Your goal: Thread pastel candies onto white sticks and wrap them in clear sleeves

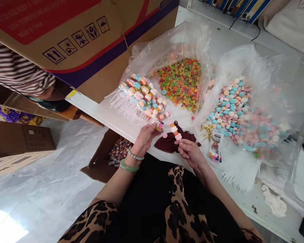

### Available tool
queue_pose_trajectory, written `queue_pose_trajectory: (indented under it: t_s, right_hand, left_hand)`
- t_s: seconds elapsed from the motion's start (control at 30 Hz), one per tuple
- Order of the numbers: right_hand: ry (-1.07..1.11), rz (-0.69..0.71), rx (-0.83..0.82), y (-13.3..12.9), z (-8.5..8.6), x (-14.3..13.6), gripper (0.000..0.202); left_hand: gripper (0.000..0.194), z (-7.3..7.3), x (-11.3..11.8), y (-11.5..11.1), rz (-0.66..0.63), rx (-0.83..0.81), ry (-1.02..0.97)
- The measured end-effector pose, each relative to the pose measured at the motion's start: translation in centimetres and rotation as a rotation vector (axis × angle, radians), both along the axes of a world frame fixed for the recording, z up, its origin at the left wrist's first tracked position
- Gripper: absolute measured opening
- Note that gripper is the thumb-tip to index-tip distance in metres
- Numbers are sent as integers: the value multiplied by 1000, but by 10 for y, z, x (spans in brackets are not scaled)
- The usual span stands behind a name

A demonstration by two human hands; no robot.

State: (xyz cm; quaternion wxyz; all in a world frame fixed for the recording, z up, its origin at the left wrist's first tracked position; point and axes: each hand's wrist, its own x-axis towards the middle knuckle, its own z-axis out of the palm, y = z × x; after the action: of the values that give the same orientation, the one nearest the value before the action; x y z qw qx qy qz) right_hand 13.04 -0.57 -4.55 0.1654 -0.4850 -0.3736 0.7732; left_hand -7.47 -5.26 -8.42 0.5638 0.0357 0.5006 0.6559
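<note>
My left hand (145, 136) pinches a small printed plastic bag (160, 126) between thumb and fingers, just over the table's front edge. In my right hand (191, 152) is a candy skewer (176, 132), gripped by the lower end of its stick and tilted to the left. Its candies are pink, white and orange. The skewer stands apart from the little bag. Below both hands lies a dark brown cloth (164, 143), with a loose pink candy ring (165, 135) beside it. A pile of finished skewers (143, 94) rests just beyond my left hand.
Large see-through bags hold gummy rings (181, 84) and pastel candies (230, 104). To the right lie gold twist ties (207, 131), printed bags (215, 148) and white sticks (243, 173). A big carton (91, 44) stands left; an open box (97, 162) sits below. A person's striped sleeve (20, 71) shows.
</note>
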Motion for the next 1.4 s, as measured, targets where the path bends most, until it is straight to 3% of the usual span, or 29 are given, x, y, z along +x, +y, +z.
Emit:
queue_pose_trajectory:
  t_s: [0.1, 0.17, 0.33, 0.47, 0.63, 0.83, 1.1, 1.4]
  right_hand:
    - [-110, -5, 111, 1, -4, 4, 41]
    - [-239, 90, 260, 2, -5, 8, 36]
    - [-757, 566, 904, 1, 13, 23, 27]
    - [-1108, 892, 1143, 1, 34, 23, 29]
    - [-1272, 1157, 1224, 7, 42, 5, 28]
    - [-1328, 1292, 1193, 19, 53, -13, 29]
    - [-1456, 1322, 1136, 17, 75, -23, 29]
    - [-1414, 1360, 1190, 13, 62, -30, 31]
  left_hand:
    - [37, -2, -6, 1, 17, -41, -24]
    - [36, 0, -12, 0, 27, -61, -8]
    - [27, 10, -20, -14, 1, -86, 120]
    - [23, 7, -13, -24, -34, -68, 26]
    - [21, -6, 1, -19, -26, -16, -195]
    - [20, -17, 3, -11, -63, 0, -250]
    - [21, -15, 0, -12, -95, 15, -248]
    - [20, -11, 0, -12, -115, 28, -253]
